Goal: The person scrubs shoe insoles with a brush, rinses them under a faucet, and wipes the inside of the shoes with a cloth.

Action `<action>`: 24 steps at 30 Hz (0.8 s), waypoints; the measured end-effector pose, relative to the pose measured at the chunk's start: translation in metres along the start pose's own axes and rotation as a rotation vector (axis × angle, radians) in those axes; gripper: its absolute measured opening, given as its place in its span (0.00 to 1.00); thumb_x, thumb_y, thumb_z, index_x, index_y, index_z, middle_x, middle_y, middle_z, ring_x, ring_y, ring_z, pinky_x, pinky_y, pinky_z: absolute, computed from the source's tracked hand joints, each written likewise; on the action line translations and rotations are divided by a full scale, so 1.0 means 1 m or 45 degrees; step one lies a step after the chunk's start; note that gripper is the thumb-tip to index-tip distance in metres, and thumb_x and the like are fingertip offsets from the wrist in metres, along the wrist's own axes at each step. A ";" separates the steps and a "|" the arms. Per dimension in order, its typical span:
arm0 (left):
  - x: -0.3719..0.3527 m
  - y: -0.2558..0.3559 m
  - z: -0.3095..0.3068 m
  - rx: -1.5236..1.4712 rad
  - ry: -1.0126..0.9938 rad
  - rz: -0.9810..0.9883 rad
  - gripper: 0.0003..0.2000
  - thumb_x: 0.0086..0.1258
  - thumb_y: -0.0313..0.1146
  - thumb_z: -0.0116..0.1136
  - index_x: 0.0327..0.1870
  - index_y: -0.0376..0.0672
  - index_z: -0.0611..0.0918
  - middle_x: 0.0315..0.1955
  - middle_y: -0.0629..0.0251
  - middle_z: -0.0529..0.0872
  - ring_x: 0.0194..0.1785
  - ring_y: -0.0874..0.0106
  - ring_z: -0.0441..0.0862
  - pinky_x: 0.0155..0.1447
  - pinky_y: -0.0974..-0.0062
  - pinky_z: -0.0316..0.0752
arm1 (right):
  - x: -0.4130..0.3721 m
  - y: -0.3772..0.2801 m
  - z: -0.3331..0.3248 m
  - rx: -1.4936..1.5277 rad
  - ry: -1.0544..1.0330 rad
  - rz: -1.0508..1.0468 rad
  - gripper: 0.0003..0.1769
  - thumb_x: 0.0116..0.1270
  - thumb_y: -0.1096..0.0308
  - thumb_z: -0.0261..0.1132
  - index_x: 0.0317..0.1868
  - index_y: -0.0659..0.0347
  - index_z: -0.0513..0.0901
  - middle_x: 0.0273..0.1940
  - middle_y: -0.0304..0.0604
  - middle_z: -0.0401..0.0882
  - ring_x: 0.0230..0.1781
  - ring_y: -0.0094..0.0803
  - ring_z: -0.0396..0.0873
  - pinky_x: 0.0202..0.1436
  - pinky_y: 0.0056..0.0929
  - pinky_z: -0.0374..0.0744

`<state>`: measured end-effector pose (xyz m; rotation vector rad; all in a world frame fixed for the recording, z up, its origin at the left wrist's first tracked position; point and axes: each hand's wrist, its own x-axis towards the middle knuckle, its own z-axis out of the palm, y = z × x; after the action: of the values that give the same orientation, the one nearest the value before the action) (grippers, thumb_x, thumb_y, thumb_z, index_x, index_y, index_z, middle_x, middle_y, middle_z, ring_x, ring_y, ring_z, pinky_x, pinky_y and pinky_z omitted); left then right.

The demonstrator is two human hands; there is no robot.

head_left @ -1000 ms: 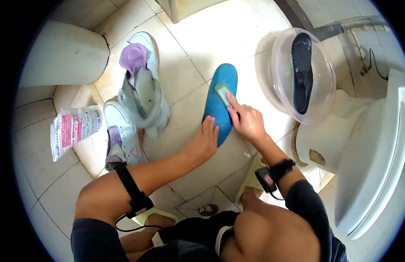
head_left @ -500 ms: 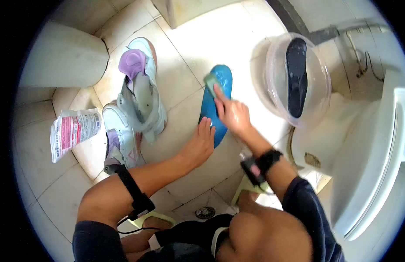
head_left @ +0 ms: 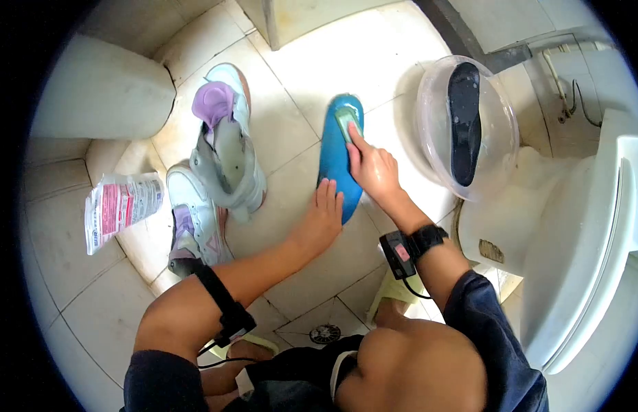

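A wet blue insole (head_left: 337, 159) lies on the tiled floor in front of me. My right hand (head_left: 374, 168) is closed on a green brush (head_left: 346, 123), which rests on the insole's upper part. Fingers extended, my left hand (head_left: 322, 220) presses flat on the insole's lower left edge. To the left are two pale shoes, one (head_left: 229, 158) with a purple tongue and the other (head_left: 192, 213) below it. A black insole (head_left: 464, 123) lies across a clear round basin (head_left: 504, 130) at the right.
A red and white plastic packet (head_left: 123, 206) stands at the left by the wall. A white toilet (head_left: 580, 254) is on the right. A round floor drain (head_left: 325, 334) lies near my feet. Beige fixtures border the upper left.
The brush has moved from the insole's left edge onto its middle and now points up and left. My left hand has stayed at the insole's lower edge.
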<state>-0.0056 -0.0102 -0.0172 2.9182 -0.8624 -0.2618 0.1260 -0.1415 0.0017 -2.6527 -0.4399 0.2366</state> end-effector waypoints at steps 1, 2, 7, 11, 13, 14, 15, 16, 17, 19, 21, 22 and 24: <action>0.009 -0.009 -0.001 0.026 -0.001 -0.030 0.36 0.65 0.48 0.57 0.62 0.21 0.66 0.63 0.28 0.64 0.70 0.39 0.57 0.74 0.53 0.52 | 0.014 -0.001 0.001 0.002 0.016 0.000 0.23 0.69 0.60 0.57 0.64 0.48 0.74 0.23 0.58 0.80 0.23 0.52 0.81 0.30 0.46 0.80; 0.012 -0.010 -0.005 0.038 -0.007 -0.057 0.37 0.65 0.49 0.56 0.63 0.21 0.66 0.63 0.28 0.63 0.70 0.39 0.56 0.75 0.53 0.51 | 0.020 -0.002 -0.001 0.004 -0.003 0.018 0.23 0.69 0.59 0.56 0.64 0.48 0.74 0.24 0.59 0.81 0.25 0.53 0.81 0.33 0.47 0.80; 0.012 -0.011 -0.011 -0.029 -0.047 -0.059 0.35 0.67 0.50 0.54 0.63 0.22 0.66 0.64 0.30 0.63 0.70 0.40 0.57 0.75 0.54 0.51 | 0.043 -0.004 -0.002 0.053 0.084 0.083 0.22 0.69 0.57 0.55 0.63 0.49 0.76 0.27 0.61 0.81 0.30 0.57 0.81 0.39 0.48 0.79; 0.014 -0.013 -0.009 0.011 -0.054 -0.058 0.34 0.69 0.49 0.53 0.62 0.23 0.68 0.65 0.33 0.64 0.71 0.43 0.58 0.75 0.55 0.52 | 0.081 -0.005 -0.014 0.025 -0.003 0.246 0.25 0.70 0.56 0.52 0.66 0.49 0.71 0.39 0.56 0.84 0.42 0.54 0.82 0.50 0.50 0.78; 0.018 -0.015 -0.006 0.017 -0.072 -0.064 0.34 0.68 0.49 0.53 0.63 0.24 0.68 0.65 0.34 0.63 0.71 0.44 0.58 0.75 0.56 0.51 | 0.098 -0.008 -0.023 0.043 -0.009 0.245 0.25 0.70 0.56 0.52 0.66 0.51 0.71 0.42 0.56 0.84 0.44 0.54 0.82 0.51 0.49 0.77; 0.016 -0.014 -0.005 -0.007 -0.106 -0.059 0.35 0.67 0.50 0.53 0.63 0.25 0.68 0.66 0.35 0.63 0.72 0.46 0.57 0.76 0.56 0.50 | 0.100 -0.005 -0.021 0.144 0.031 0.273 0.26 0.69 0.55 0.54 0.66 0.52 0.71 0.43 0.57 0.83 0.45 0.54 0.81 0.53 0.48 0.77; 0.012 -0.013 -0.004 0.003 -0.094 -0.073 0.35 0.67 0.50 0.53 0.63 0.25 0.68 0.66 0.35 0.63 0.72 0.46 0.57 0.76 0.56 0.50 | 0.101 -0.006 -0.023 0.241 0.064 0.298 0.28 0.68 0.55 0.55 0.66 0.53 0.71 0.44 0.58 0.83 0.46 0.54 0.81 0.54 0.47 0.77; 0.010 -0.015 -0.007 -0.083 0.003 -0.098 0.33 0.66 0.49 0.55 0.61 0.26 0.70 0.64 0.37 0.66 0.69 0.46 0.60 0.73 0.55 0.53 | 0.103 -0.017 -0.031 0.237 0.078 0.271 0.28 0.68 0.55 0.55 0.66 0.53 0.71 0.44 0.58 0.83 0.46 0.54 0.81 0.54 0.47 0.77; 0.013 -0.018 -0.010 -0.171 0.111 -0.111 0.31 0.65 0.49 0.57 0.59 0.28 0.72 0.62 0.39 0.69 0.67 0.46 0.64 0.71 0.55 0.57 | 0.101 -0.027 -0.039 0.326 0.152 0.209 0.30 0.67 0.54 0.57 0.67 0.54 0.69 0.45 0.60 0.82 0.46 0.55 0.81 0.54 0.46 0.77; 0.023 -0.022 -0.042 -0.372 0.081 -0.243 0.29 0.60 0.47 0.62 0.54 0.31 0.74 0.56 0.41 0.72 0.62 0.48 0.67 0.65 0.56 0.62 | 0.102 -0.046 -0.071 0.338 0.165 0.095 0.35 0.64 0.53 0.60 0.69 0.58 0.65 0.45 0.62 0.82 0.45 0.55 0.81 0.53 0.46 0.78; 0.042 -0.027 -0.056 -0.548 0.280 -0.488 0.26 0.53 0.44 0.70 0.47 0.36 0.75 0.47 0.47 0.75 0.53 0.52 0.71 0.57 0.58 0.66 | 0.117 -0.078 -0.128 0.093 -0.010 0.150 0.39 0.60 0.55 0.65 0.68 0.66 0.65 0.38 0.62 0.83 0.41 0.54 0.82 0.48 0.43 0.79; 0.046 -0.025 -0.052 -0.529 0.534 -0.618 0.26 0.50 0.43 0.72 0.44 0.38 0.74 0.43 0.50 0.74 0.50 0.54 0.71 0.55 0.58 0.66 | 0.124 -0.080 -0.147 -0.201 0.081 -0.110 0.31 0.60 0.57 0.64 0.61 0.65 0.73 0.31 0.57 0.83 0.36 0.53 0.82 0.44 0.45 0.80; 0.056 -0.024 -0.063 -0.611 0.402 -0.743 0.31 0.46 0.42 0.75 0.46 0.37 0.71 0.45 0.51 0.74 0.52 0.54 0.70 0.57 0.58 0.65 | 0.136 -0.093 -0.213 -0.683 -0.140 -0.433 0.21 0.59 0.59 0.62 0.48 0.65 0.78 0.30 0.56 0.83 0.34 0.51 0.82 0.42 0.45 0.80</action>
<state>0.0652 -0.0183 0.0335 2.5683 0.1035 -0.0271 0.2778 -0.0990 0.2198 -3.0157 -1.1131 0.1753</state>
